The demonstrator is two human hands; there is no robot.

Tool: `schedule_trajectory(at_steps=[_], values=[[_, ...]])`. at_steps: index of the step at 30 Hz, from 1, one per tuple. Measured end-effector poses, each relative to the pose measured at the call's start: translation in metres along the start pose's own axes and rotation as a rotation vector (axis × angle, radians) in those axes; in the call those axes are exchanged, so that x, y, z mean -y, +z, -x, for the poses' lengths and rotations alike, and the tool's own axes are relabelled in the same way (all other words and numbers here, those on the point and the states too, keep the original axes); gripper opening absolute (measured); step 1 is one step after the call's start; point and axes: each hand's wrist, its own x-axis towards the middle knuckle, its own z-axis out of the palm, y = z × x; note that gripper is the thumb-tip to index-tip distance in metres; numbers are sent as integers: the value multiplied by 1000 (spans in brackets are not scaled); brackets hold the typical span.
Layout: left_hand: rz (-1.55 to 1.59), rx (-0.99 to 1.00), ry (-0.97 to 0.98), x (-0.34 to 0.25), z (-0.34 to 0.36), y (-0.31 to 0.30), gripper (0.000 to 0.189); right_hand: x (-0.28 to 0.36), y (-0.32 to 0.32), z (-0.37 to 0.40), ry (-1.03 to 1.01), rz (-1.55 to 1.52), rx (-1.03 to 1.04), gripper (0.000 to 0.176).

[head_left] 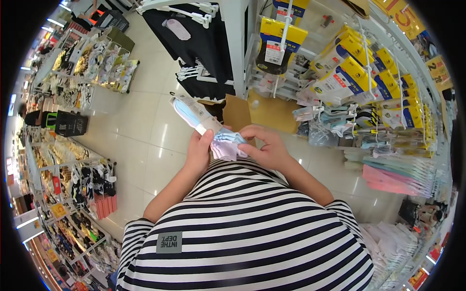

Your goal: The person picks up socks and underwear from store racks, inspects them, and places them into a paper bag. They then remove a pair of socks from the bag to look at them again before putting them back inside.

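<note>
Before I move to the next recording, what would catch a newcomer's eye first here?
The black-and-white striped shirt fills the lower middle. Just above it, the left hand and right hand hold a bundle of pastel socks. Yellow-and-blue packets hang at upper right.

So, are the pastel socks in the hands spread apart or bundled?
Bundled: the pastel socks lie bunched together with a pale label across them, held by the left hand and right hand.

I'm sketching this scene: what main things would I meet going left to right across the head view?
Lower black basket → upper black basket → socks → right hand → pink items.
</note>
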Motion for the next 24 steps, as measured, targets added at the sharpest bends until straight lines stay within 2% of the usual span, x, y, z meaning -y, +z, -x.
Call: schedule_trajectory(at_steps=[3,6,10,11,14,17,20,23,24], values=[[-20,13,-52,-6,-9,4,76,-6,-3,-3,-76,-20,-21,17],[-20,83,-38,-10,-12,5,49,-5,-1,-5,-39,-43,-66,19],[-80,151,16,-14,-12,1,48,8,3,-13,-20,4,-76,24],[-80,89,19,-11,-13,-3,47,9,4,-15,-28,26,-65,26],[2,107,-12,-18,-16,-11,45,4,11,-25,-7,42,-25,28],[52,61,-5,-20,-18,-17,41,-9,13,-33,1,20,-1,38],[43,0,-19,-19,-21,-27,39,-14,23,-40,56,-110,-92,43],[38,-43,-26,-19,-24,-36,38,-14,28,-49,-102,73,-65,45],[38,-52,-25,-19,-24,-39,38,-15,29,-53,-124,69,-48,41]])
